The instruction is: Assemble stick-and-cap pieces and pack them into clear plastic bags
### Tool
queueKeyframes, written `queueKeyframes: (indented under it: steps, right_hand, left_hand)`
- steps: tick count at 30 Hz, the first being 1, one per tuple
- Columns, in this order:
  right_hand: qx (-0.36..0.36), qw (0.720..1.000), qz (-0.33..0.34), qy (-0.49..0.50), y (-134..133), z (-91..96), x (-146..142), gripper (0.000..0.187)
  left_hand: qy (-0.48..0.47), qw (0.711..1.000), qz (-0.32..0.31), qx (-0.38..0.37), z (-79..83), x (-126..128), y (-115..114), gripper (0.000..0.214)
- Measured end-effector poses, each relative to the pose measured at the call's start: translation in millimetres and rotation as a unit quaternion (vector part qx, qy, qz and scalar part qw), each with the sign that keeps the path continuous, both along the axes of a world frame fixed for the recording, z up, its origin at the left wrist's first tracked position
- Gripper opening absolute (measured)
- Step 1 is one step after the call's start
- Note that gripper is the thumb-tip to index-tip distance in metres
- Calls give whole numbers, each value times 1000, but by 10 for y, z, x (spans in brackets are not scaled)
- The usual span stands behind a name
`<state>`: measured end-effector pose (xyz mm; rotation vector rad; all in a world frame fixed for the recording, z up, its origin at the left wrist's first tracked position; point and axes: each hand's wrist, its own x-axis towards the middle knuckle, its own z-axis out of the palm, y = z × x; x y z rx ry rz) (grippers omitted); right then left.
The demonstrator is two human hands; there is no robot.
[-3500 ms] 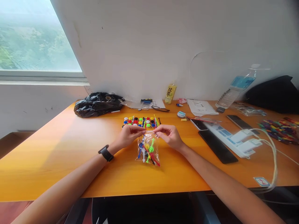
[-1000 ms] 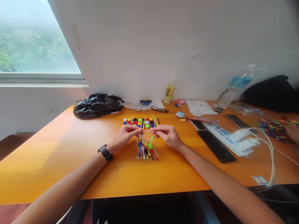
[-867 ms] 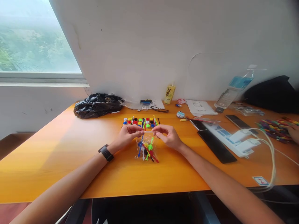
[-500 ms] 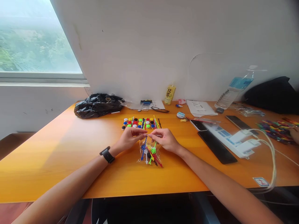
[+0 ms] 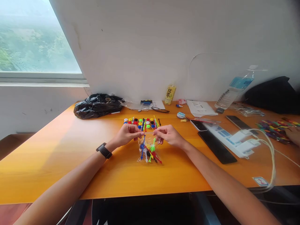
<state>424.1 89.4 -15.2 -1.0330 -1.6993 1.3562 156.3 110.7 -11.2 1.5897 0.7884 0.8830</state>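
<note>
A clear plastic bag [image 5: 154, 157] hangs between my hands, with several coloured plastic arrows and round pieces inside, among them a blue arrow [image 5: 142, 153] and a red one. My left hand [image 5: 129, 135], with a black band at the wrist, pinches the bag's top edge at its left end. At the right end of that edge, my right hand [image 5: 169, 136] pinches it too. The edge is stretched flat between them. Just behind my hands, rows of coloured round pieces [image 5: 148, 122] and more arrows lie on the table, partly hidden by my fingers.
On the right are a power strip [image 5: 225, 137] with chargers, a black phone [image 5: 217, 147] and a pile of coloured pieces [image 5: 272, 129] touched by another person's hand [image 5: 293, 135]. A black plastic bag [image 5: 97, 106], glasses [image 5: 160, 110] and a yellow drink pack [image 5: 170, 94] stand near the wall.
My hands have moved apart along the bag's top edge, the left going left and the right going right. The bag has risen slightly.
</note>
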Motion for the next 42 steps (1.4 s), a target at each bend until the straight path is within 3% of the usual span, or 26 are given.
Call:
queueKeyframes:
  steps: [9, 16, 27, 31, 36, 42]
  right_hand:
    - [8, 1000, 6, -25, -14, -6, 12, 45]
    - [110, 993, -37, -33, -38, -113, -93, 34]
    - [90, 994, 2, -54, -120, -88, -168, 35]
    - [93, 995, 1, -41, -110, -95, -179, 27]
    - [56, 998, -19, 30, -76, -133, -134, 27]
    - [64, 995, -38, 63, -76, -168, -137, 25]
  left_hand:
    - [16, 1000, -15, 17, -51, 5, 2, 41]
    - [27, 998, 15, 59, -50, 58, -98, 43]
    - [47, 995, -4, 85, -63, 127, -202, 35]
    - [50, 996, -23, 64, -87, 101, -145, 30]
    - [-4, 1000, 0, 20, -123, 93, -101, 21]
    - [-36, 999, 36, -11, -84, 94, -151, 18]
